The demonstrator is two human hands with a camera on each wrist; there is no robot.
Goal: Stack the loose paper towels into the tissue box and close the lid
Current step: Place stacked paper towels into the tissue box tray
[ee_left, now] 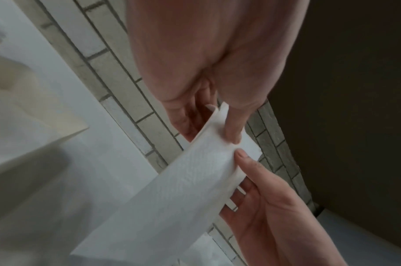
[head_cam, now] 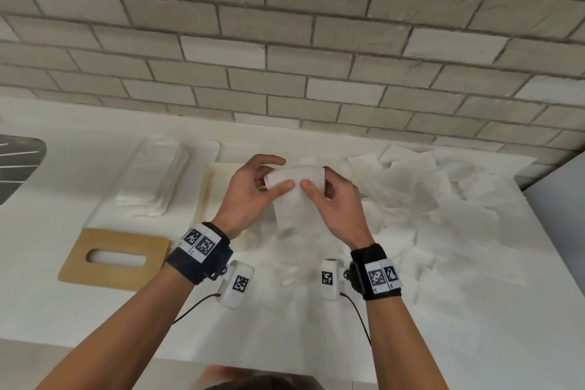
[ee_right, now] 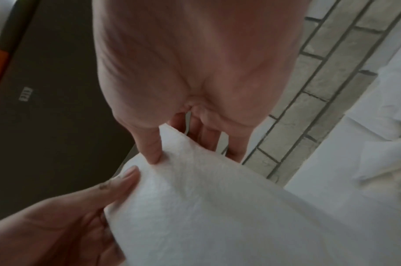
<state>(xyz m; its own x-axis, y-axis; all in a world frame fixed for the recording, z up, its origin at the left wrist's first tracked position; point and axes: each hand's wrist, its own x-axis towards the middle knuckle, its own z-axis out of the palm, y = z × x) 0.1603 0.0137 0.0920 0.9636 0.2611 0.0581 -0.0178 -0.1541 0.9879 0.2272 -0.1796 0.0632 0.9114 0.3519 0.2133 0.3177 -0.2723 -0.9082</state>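
The head view is bright and evenly lit, with soft light and only faint shadows under the forearms. The white table point(head_cam: 411, 326) is nearly overexposed, so the loose paper towels point(head_cam: 427, 199) on it lose their edges. The wide lens bends the brick wall point(head_cam: 285, 41) into curves toward the frame's edges. Both wrist views are dimmer, greyish and grainy; the near palms are large and soft, and the sheet's lower end point(ee_left: 126, 225) is blurred.

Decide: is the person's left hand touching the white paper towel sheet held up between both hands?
Touching: the left wrist view shows left hand pinching the white paper towel sheet.
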